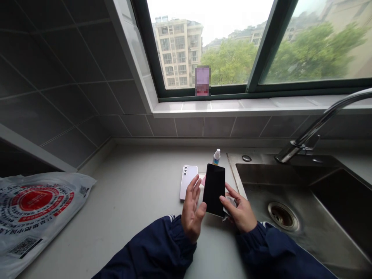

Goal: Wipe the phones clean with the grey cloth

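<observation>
Gripping one black phone (214, 189) — left hand (192, 209) and right hand (240, 212) clasp its opposite edges.

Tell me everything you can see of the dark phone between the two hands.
The dark phone is a slim, flat rectangle with rounded corners. The face towards the camera is glossy black and blank, apparently glass. It points lengthwise away from the person, seemingly raised a little above the grey counter. The right hand grips its lower right edge, thumb on the front. The left hand, fingers spread, touches its lower left edge with the thumb.
</observation>
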Available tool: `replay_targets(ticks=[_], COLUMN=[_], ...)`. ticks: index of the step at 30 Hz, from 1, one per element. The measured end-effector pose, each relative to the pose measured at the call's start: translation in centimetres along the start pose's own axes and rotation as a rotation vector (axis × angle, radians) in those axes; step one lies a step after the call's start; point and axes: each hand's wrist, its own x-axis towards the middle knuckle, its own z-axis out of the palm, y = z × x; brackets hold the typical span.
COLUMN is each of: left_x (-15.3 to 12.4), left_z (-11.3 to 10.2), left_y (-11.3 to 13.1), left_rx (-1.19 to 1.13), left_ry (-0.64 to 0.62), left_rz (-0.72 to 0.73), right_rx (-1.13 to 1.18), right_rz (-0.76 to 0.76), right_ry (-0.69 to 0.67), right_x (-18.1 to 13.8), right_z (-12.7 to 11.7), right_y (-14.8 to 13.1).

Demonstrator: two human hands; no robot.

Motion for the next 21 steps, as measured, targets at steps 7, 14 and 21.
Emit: replay_targets(ticks=[7,14,21], left_x=[-1.2,-0.3,0.1], left_z=[0.5,0.0,-1.0], left_y=[-1.2,-1.0,-1.2], left_rx=[-0.762,-1.073,-1.041], left_ry=[-0.125,-0.300,-0.427], left_rz=[-0.603,-0.707,-0.721], right_rx=[-0.024,-0.218,-0.114], right_rz=[-0.021,-0.180,-0.030], right_ry=[-0.173,-0.322,-0.131], right_x=[-1.2,-1.1,-0.3], right_z=[0.2,-0.1,-0.6], right_y=[-0.8,-1.5,-1.9])
